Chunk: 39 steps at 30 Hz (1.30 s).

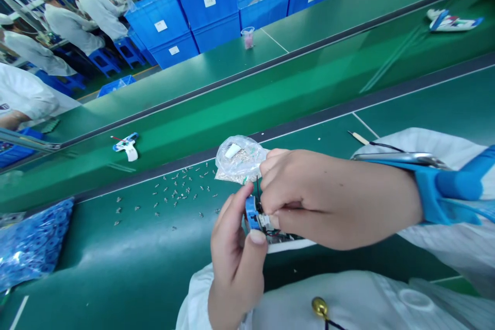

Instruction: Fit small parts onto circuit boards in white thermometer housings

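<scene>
My left hand [235, 263] grips a white-and-blue plastic device housing [252, 212] with its thumb and fingers, close in front of my body. Wires and inner parts show in its open side, and a white edge reaches right beneath my other hand. My right hand [309, 196] is closed over the housing, fingers curled and pressed against the blue end. A small white piece shows by its thumb, but what the fingers pinch is mostly hidden. Just beyond both hands lies a clear plastic bag [247, 162] of small parts. Many tiny metal parts [181, 191] are scattered left of it.
A green conveyor belt [270, 90] crosses beyond the worktop, carrying gun-shaped white-and-blue pieces [129, 150] at left and right. Blue-wrapped parts [36, 245] lie left. A wood-handled tool [359, 137] rests near my right sleeve. Across stand a plastic cup [248, 38], blue crates [211, 2] and co-workers.
</scene>
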Each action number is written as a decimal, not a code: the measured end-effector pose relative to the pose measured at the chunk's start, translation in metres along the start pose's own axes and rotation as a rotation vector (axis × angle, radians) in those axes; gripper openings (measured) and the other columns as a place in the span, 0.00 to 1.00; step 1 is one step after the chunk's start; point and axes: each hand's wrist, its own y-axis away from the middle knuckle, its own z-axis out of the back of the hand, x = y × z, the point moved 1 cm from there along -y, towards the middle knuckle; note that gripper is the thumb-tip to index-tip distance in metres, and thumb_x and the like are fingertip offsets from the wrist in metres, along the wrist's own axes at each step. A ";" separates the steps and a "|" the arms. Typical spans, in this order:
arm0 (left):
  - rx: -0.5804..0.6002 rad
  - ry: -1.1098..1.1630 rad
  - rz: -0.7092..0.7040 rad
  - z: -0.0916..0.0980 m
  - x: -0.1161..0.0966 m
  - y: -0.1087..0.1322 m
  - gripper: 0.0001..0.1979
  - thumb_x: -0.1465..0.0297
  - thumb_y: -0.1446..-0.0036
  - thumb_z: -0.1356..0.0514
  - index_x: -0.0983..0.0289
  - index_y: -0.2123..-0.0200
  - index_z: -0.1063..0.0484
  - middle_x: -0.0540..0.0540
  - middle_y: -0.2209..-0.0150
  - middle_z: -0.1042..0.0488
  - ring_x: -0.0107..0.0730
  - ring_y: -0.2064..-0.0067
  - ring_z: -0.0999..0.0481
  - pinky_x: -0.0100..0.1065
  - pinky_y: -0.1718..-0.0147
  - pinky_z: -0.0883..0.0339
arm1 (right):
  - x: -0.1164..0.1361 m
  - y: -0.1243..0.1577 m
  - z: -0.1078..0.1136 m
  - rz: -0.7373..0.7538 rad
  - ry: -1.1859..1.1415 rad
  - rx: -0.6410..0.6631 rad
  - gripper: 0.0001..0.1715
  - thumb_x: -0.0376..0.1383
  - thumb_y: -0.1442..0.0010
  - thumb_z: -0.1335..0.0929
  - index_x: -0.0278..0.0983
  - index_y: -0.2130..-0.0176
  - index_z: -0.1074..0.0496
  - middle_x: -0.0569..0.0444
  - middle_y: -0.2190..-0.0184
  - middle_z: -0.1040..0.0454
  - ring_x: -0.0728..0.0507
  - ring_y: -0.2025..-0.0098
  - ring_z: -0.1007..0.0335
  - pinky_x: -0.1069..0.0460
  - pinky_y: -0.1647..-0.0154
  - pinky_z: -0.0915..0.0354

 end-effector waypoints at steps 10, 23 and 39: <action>0.199 -0.435 -0.233 0.004 -0.005 -0.001 0.26 0.67 0.35 0.49 0.50 0.35 0.47 0.54 0.47 0.29 0.43 0.48 0.32 0.38 0.54 0.37 | 0.000 -0.001 -0.005 0.005 -0.017 -0.032 0.24 0.26 0.46 0.38 0.35 0.85 0.54 0.59 0.87 0.43 0.51 0.80 0.53 0.50 0.67 0.44; 0.177 -0.826 -0.332 -0.011 -0.028 0.000 0.26 0.75 0.46 0.44 0.61 0.43 0.43 0.64 0.58 0.30 0.50 0.61 0.30 0.46 0.64 0.36 | 0.002 0.013 -0.015 -0.005 -0.035 -0.178 0.15 0.28 0.45 0.41 0.38 0.81 0.40 0.56 0.81 0.37 0.47 0.74 0.42 0.48 0.67 0.44; 0.227 -0.710 -0.007 0.024 0.000 -0.024 0.29 0.61 0.39 0.44 0.59 0.36 0.45 0.63 0.43 0.33 0.48 0.42 0.34 0.47 0.47 0.38 | -0.075 0.014 0.030 -0.542 -0.149 -0.252 0.21 0.37 0.42 0.38 0.26 0.74 0.23 0.60 0.80 0.27 0.52 0.74 0.33 0.53 0.74 0.45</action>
